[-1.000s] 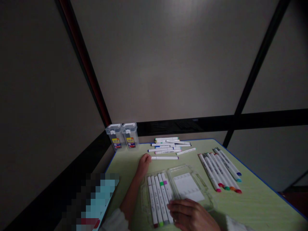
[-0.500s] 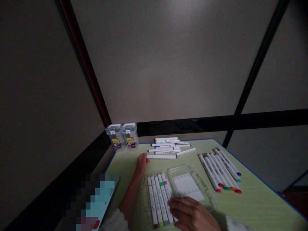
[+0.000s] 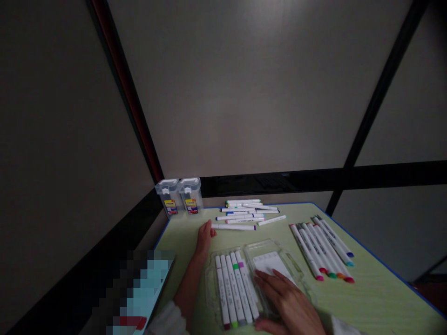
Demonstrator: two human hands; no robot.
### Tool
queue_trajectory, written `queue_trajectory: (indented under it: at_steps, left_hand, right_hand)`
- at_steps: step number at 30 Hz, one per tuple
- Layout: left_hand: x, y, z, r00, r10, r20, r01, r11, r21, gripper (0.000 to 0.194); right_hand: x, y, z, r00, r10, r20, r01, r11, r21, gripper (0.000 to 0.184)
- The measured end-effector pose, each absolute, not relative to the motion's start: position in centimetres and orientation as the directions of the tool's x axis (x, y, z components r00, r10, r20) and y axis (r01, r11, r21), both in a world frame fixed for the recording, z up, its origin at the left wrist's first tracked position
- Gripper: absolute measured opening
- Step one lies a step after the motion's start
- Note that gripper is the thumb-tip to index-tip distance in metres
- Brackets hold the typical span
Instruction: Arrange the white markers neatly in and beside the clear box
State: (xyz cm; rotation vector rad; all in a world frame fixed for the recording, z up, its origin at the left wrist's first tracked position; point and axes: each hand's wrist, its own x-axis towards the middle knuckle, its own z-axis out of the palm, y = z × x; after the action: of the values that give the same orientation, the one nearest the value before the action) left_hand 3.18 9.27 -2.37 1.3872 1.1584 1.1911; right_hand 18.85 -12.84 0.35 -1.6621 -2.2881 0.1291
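Note:
My left hand point(image 3: 205, 235) reaches forward over the green table point(image 3: 370, 293) and pinches the left end of a white marker point(image 3: 235, 227) with a purple tip, which lies in front of a loose pile of markers point(image 3: 246, 211). My right hand point(image 3: 288, 300) rests with its fingers stretched flat on an open clear plastic case point(image 3: 296, 266). Several white markers point(image 3: 235, 288) lie side by side in the case's left half, just left of my fingers.
Two clear lidded boxes point(image 3: 179, 196) with yellow labels stand at the table's far left corner. A row of markers with coloured caps point(image 3: 323, 251) lies at the right. A blurred patch covers the lower left. Dark frame bars cross the grey wall.
My left hand has drawn the purple-tipped marker leftward and a little nearer. My right hand has slid forward from the markers' near ends onto the case's middle.

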Motion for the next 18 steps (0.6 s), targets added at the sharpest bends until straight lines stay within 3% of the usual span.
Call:
queue_trajectory:
  at_steps: [5, 11, 18]
  left_hand:
    - [3.28, 9.5, -2.54, 0.088, 0.99, 0.106, 0.066, -0.112, 0.992, 0.049]
    - [3.09, 9.31, -2.46, 0.094, 0.99, 0.104, 0.077, -0.112, 0.991, 0.049]
    - [3.02, 9.2, -2.39, 0.126, 0.988, 0.093, 0.077, -0.104, 0.992, 0.048]
  right_hand:
    - [19.06, -12.85, 0.4, -0.332, 0.907, 0.26, 0.875, 0.399, -0.273, 0.063]
    - [19.07, -12.9, 0.73, -0.479, 0.807, 0.344, 0.809, 0.558, -0.184, 0.06]
    - [18.7, -12.8, 0.61, -0.451, 0.817, 0.359, 0.843, 0.523, -0.13, 0.05]
